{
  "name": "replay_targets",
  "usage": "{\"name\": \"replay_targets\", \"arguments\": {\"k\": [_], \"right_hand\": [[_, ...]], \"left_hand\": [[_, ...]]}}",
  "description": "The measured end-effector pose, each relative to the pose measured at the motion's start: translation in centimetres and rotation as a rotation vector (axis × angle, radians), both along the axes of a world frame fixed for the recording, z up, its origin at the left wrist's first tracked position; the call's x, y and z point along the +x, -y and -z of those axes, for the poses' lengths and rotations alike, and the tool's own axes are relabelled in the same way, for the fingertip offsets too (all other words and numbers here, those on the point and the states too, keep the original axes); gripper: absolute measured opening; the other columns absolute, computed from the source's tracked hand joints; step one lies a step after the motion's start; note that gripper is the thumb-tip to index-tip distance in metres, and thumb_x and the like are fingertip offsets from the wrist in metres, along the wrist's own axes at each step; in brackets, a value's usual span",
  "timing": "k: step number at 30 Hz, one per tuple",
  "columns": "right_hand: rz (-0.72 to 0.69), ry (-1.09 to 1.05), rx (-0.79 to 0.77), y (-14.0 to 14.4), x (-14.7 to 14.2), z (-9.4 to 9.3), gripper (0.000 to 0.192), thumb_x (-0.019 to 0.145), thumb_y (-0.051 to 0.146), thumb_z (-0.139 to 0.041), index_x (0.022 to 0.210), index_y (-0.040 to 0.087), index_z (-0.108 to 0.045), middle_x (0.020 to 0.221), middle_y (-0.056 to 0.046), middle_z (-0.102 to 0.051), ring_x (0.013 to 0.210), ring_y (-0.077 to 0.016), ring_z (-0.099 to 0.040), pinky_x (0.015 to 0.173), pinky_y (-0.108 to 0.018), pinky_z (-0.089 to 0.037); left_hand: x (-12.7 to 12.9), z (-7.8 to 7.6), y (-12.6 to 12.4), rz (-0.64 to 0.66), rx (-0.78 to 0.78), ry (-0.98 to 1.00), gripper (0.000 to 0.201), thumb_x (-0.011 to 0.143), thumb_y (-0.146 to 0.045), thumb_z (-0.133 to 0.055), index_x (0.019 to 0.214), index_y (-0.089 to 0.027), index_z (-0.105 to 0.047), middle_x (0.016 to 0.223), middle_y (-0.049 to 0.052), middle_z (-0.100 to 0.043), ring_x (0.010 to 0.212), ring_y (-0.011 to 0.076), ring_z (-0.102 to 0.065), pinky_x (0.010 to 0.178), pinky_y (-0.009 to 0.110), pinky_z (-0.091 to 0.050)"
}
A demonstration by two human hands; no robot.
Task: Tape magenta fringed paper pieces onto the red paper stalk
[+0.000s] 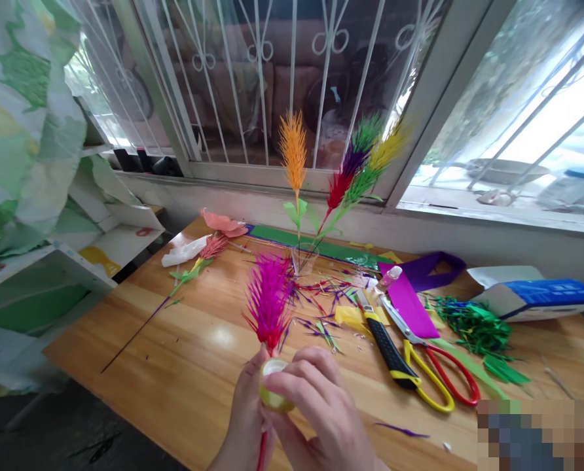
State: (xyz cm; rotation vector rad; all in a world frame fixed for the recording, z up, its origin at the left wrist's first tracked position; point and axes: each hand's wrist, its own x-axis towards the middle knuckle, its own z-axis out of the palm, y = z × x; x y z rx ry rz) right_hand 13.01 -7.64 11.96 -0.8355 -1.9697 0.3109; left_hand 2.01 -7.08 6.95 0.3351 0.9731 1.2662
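Since the small roll of yellow-green tape (275, 391) sits right at the base of the spiky magenta paper flower (268, 302), I'd say the trick is keeping the tape taut and angled down the stem while turning it slowly, so the wrap lies flat and the fringe doesn't get crushed. Right hand (321, 405) is curled over the roll, fingers pinching it from the top and side. Left hand (245, 415) is closed round the thin red stem (261, 451) just under the bloom, thumb up against the roll too. Flower stands upright over the near edge of the wooden worktop (184, 366), with the yellow-handled utility knife (385, 343) and red-and-yellow scissors (429, 366) lying off to the right, well apart from both hands
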Motion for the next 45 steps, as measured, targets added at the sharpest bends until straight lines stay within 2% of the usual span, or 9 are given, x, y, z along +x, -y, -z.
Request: {"name": "replay_targets", "arguments": {"k": [4, 9, 15, 19, 23, 31, 37, 41, 45], "right_hand": [[0.067, -0.083, -0.261, 0.0, 1.4, 0.1, 0.019, 0.071, 0.021, -0.06, 0.087, 0.019, -0.051, 0.071, -0.002, -0.055, 0.068, -0.0159, -0.048, 0.061, -0.028, -0.042], [0.138, 0.076, -0.451, -0.8, 1.9, -0.5, 0.01, 0.07, 0.023, -0.062, 0.078, 0.02, -0.057, 0.068, -0.001, -0.056, 0.073, -0.0176, -0.048, 0.067, -0.03, -0.04], [0.154, 0.106, -0.474, -1.2, 1.2, -1.0, 0.01, 0.073, 0.016, -0.055, 0.078, 0.021, -0.062, 0.069, -0.001, -0.061, 0.074, -0.0176, -0.049, 0.069, -0.03, -0.038], [0.181, 0.077, -0.459, -1.2, 0.8, -1.1, 0.01, 0.072, 0.015, -0.055, 0.075, 0.021, -0.063, 0.066, -0.001, -0.061, 0.07, -0.0174, -0.048, 0.067, -0.03, -0.037], [0.235, 0.018, -0.476, -1.0, 0.4, -1.1, 0.009, 0.071, 0.016, -0.056, 0.073, 0.021, -0.063, 0.063, -0.001, -0.062, 0.067, -0.0172, -0.049, 0.065, -0.029, -0.037], [0.279, -0.042, -0.633, -0.9, -0.3, -0.5, 0.009, 0.07, 0.019, -0.056, 0.073, 0.021, -0.065, 0.066, -0.001, -0.064, 0.069, -0.0184, -0.054, 0.063, -0.029, -0.039], [0.302, -0.089, -0.661, -0.8, -0.5, -0.6, 0.01, 0.071, 0.02, -0.055, 0.073, 0.021, -0.065, 0.066, -0.002, -0.063, 0.069, -0.0192, -0.054, 0.061, -0.029, -0.041], [0.314, -0.139, -0.691, -1.1, -0.5, -0.1, 0.009, 0.071, 0.021, -0.056, 0.074, 0.021, -0.064, 0.069, -0.002, -0.062, 0.071, -0.0192, -0.055, 0.062, -0.029, -0.043], [0.312, -0.165, -0.712, -1.3, -0.6, 0.2, 0.008, 0.07, 0.023, -0.056, 0.074, 0.02, -0.063, 0.069, -0.002, -0.061, 0.07, -0.0187, -0.056, 0.059, -0.027, -0.043]], "left_hand": [[0.2, 0.1, 0.7, -0.035, 0.016, 0.019, 0.032, 0.067, -0.046, -0.062, 0.067, -0.016, -0.054, 0.044, -0.009, -0.037, 0.032, -0.0007, -0.017, 0.029, 0.013, -0.012], [0.5, 0.1, 1.0, 0.013, 0.03, -0.028, 0.03, 0.07, -0.045, -0.06, 0.066, -0.016, -0.052, 0.037, -0.01, -0.037, 0.026, 0.0002, -0.018, 0.026, 0.012, -0.012], [0.5, -0.2, 1.2, 0.024, 0.062, -0.023, 0.035, 0.074, -0.042, -0.057, 0.055, -0.016, -0.044, 0.036, -0.008, -0.039, 0.026, -0.0001, -0.021, 0.026, 0.012, -0.012], [0.7, -0.3, 1.1, 0.0, 0.053, -0.04, 0.032, 0.072, -0.043, -0.058, 0.059, -0.016, -0.048, 0.037, -0.007, -0.043, 0.025, 0.0006, -0.026, 0.026, 0.012, -0.014], [0.9, -0.4, 1.1, -0.059, 0.05, -0.057, 0.032, 0.069, -0.043, -0.062, 0.059, -0.016, -0.048, 0.035, -0.009, -0.039, 0.024, -0.0002, -0.022, 0.026, 0.012, -0.015], [0.8, -0.2, 1.2, -0.112, 0.033, -0.074, 0.03, 0.065, -0.045, -0.065, 0.064, -0.016, -0.054, 0.036, -0.01, -0.038, 0.024, -0.0006, -0.019, 0.025, 0.012, -0.012], [0.8, -1.2, 1.1, -0.095, 0.056, -0.082, 0.033, 0.067, -0.047, -0.062, 0.061, -0.017, -0.051, 0.038, -0.009, -0.036, 0.029, 0.0013, -0.026, 0.028, 0.011, -0.022], [0.4, -1.1, 1.0, -0.05, 0.105, -0.176, 0.023, 0.068, -0.039, -0.064, 0.068, -0.018, -0.056, 0.04, -0.01, -0.035, 0.03, 0.0019, -0.025, 0.026, 0.011, -0.022], [-0.3, -0.9, 0.8, -0.038, 0.159, -0.322, 0.021, 0.071, -0.038, -0.061, 0.072, -0.017, -0.058, 0.042, -0.008, -0.038, 0.035, 0.005, -0.033, 0.028, 0.014, -0.03]]}}
